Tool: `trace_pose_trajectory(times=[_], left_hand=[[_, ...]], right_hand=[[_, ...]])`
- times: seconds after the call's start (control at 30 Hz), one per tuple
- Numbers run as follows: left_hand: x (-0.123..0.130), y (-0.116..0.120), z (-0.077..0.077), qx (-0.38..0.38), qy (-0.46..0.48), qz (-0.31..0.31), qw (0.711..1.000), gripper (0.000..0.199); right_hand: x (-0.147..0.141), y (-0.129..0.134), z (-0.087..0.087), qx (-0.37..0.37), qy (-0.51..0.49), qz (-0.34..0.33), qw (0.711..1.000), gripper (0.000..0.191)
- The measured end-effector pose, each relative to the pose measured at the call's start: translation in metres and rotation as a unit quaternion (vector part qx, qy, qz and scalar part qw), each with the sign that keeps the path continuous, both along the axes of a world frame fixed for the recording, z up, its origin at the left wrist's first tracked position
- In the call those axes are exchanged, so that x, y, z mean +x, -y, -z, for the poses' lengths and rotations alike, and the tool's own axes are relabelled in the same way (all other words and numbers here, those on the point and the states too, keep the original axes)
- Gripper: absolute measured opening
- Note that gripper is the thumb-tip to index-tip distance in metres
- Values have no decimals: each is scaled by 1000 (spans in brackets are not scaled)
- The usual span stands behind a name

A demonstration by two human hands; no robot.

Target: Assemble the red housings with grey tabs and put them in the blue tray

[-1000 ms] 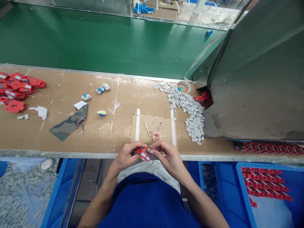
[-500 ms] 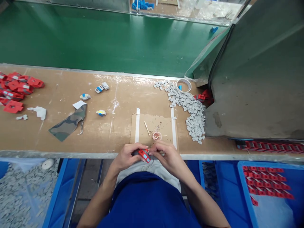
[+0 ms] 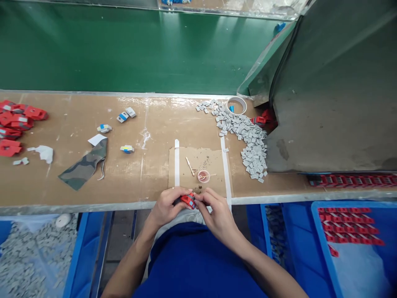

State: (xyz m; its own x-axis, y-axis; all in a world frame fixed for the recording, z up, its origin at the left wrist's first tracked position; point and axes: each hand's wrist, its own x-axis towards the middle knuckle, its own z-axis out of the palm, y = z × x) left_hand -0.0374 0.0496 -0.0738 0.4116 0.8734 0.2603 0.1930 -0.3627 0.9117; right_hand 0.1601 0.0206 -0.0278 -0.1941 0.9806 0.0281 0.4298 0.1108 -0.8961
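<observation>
My left hand [image 3: 169, 205] is closed round a small red plastic toy car [image 3: 188, 200] with grey and pale patches, held just off the table's front edge. The fingers of my right hand [image 3: 214, 209] are pinched together at the car's right end; whatever lies between those fingertips is too small to make out. Just beyond my hands, on a taped-down cardboard sheet [image 3: 182, 184], stands a small pink cup [image 3: 203, 176] with a thin white stick across it. A white stick [image 3: 190, 166] lies to its left, and small dark bits are scattered around.
Grey flat pieces [image 3: 248, 136] are heaped at the right beside a tape roll [image 3: 236, 106]. Red parts [image 3: 15, 120] pile up at far left, near a camouflage cloth [image 3: 85, 167]. A large metal housing [image 3: 335, 99] blocks the right. A blue bin [image 3: 316, 223] holds rows of red parts.
The view has shifted slightly. The red toy car has turned in my left hand, its long side now lying more level. My right fingers stay at its right end.
</observation>
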Motion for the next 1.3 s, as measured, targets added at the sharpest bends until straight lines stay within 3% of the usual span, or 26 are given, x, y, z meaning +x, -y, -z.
trace_pose_trajectory(times=[0.13, 0.3, 0.43, 0.57, 0.7, 0.87, 0.93, 1.07, 1.2, 1.3], left_hand=[[-1, -4, -3, 17, 2, 30, 999, 18], [-4, -8, -4, -10, 9, 72, 997, 25], [-7, -9, -2, -10, 30, 81, 996, 23], [-10, -9, 0, -5, 30, 104, 994, 20], [-12, -10, -2, -16, 6, 141, 990, 19], [-8, -12, -5, 42, 15, 146, 988, 20], [-6, -12, -7, 78, 30, 125, 989, 20], [-3, -3, -10, 116, 26, 44, 992, 24], [0, 9, -13, 84, 62, -9, 994, 31], [2, 15, -21, 25, 64, 13, 998, 38]], right_hand=[[7, -5, 3, -44, -54, -19, 997, 18], [14, -10, 4, -163, -152, -48, 974, 15], [14, -12, 6, -225, -175, -49, 957, 28], [13, -16, 12, -318, -222, -86, 918, 45], [13, -17, 16, -357, -230, -89, 901, 53], [15, -14, 10, -351, -230, -99, 902, 52], [17, -11, 6, -315, -228, -95, 916, 47], [11, 0, 6, -238, -265, -16, 934, 45], [-1, 13, 12, -242, -354, -19, 903, 46], [-3, 16, 12, -202, -368, -9, 908, 38]])
